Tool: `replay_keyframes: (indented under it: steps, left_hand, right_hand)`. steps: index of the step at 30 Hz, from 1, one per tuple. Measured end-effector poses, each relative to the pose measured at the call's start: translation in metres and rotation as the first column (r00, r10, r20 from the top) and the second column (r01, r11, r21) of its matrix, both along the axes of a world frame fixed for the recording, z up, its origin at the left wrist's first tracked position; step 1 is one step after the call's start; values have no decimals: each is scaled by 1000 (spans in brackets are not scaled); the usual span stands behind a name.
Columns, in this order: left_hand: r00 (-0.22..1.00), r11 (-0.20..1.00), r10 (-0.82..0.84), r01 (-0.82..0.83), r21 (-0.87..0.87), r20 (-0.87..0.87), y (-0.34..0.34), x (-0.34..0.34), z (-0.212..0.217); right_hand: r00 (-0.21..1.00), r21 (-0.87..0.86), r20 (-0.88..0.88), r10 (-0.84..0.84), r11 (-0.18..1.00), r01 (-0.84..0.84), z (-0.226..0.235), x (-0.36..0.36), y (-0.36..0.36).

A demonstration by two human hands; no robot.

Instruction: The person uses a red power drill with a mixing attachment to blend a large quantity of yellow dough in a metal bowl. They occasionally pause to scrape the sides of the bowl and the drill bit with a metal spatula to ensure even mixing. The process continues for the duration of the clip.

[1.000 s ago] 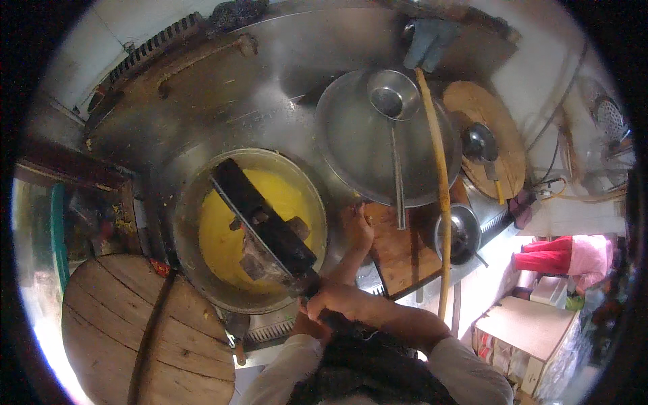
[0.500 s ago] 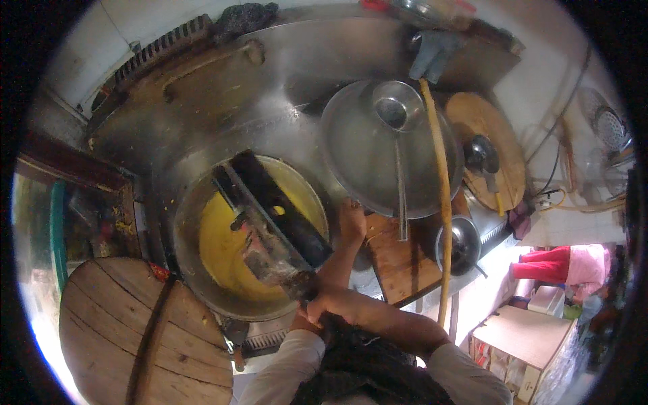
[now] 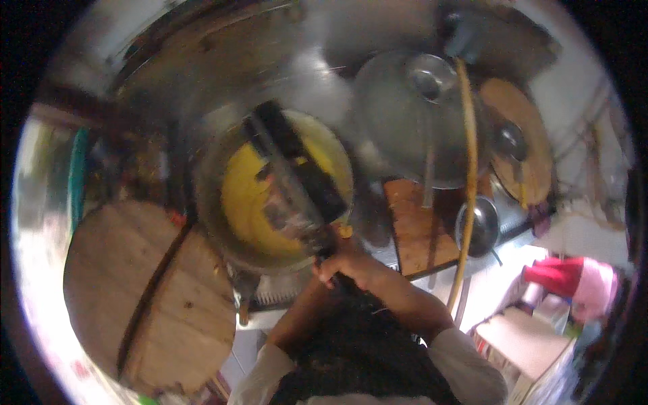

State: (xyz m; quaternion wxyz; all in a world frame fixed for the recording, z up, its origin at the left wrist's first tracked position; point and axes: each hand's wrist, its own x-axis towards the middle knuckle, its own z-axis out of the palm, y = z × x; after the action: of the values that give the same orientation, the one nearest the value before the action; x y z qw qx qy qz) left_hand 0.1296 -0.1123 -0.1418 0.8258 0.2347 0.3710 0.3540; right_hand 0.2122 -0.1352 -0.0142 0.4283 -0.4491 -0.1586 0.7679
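Note:
A wide metal wok (image 3: 210, 226) holds yellow liquid (image 3: 244, 202). A long dark flat tool with a metal blade (image 3: 297, 179) lies slanted across it, its handle pointing toward me. My right hand (image 3: 352, 264) is shut on that handle at the wok's near rim. My left hand (image 3: 317, 278) comes up to the same spot and is mostly hidden under the right one, so its grip does not show. The picture is blurred by motion.
Behind the wok on the steel counter sits a big round steel lid (image 3: 405, 135) with a ladle (image 3: 428, 77) on it. A yellow hose (image 3: 469, 175), a wooden chopping board (image 3: 415, 223) and a small dark pan (image 3: 482, 226) are at right. A round wooden top (image 3: 135, 290) fills the lower left.
The hand that reached up beside the wok's right rim has drawn back to the tool's handle. The dark tool has swung and slid farther across the wok.

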Motion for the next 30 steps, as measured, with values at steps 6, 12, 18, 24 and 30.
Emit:
replay_keyframes:
  steps: [6,12,18,24,30]
  left_hand:
    - [952,938,302,-305,165,43,43,-127,112]
    - [909,805,302,-404,433,287,44,-168,182]
    - [886,746,310,-451,489,344,45,-168,190]
    - [836,805,311,-485,342,453,51,-170,194]
    - [764,588,581,-157,794,-279,101,-154,161]
  right_hand:
    - [973,-40,-220,-70,997,63,7,1,-17]
    - [972,-61,-224,-73,996,61,18,-1,-27]
    - [965,-59,-241,-104,994,92,12,-5,-31]
    - [991,16,-99,-92,995,94,24,-16,-35]
    - [986,-72,-103,-131,990,124,10,-19,-36]
